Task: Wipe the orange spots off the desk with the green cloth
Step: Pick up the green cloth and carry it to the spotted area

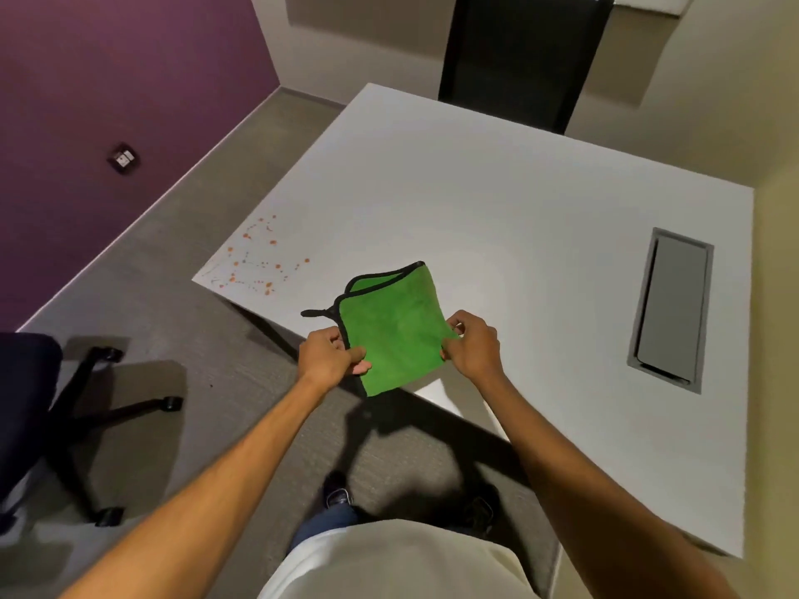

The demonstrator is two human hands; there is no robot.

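A green cloth [393,328] with black trim is folded over and held in the air above the desk's near edge. My left hand [328,354] pinches its left edge and my right hand [473,345] pinches its right edge. Several orange spots [259,263] are scattered on the near left corner of the white desk [497,201], to the left of the cloth and apart from it.
A grey cable hatch [670,309] is set into the desk at the right. A dark office chair [52,408] stands on the carpet at the left. A black panel [519,58] stands behind the desk. A purple wall is at the far left.
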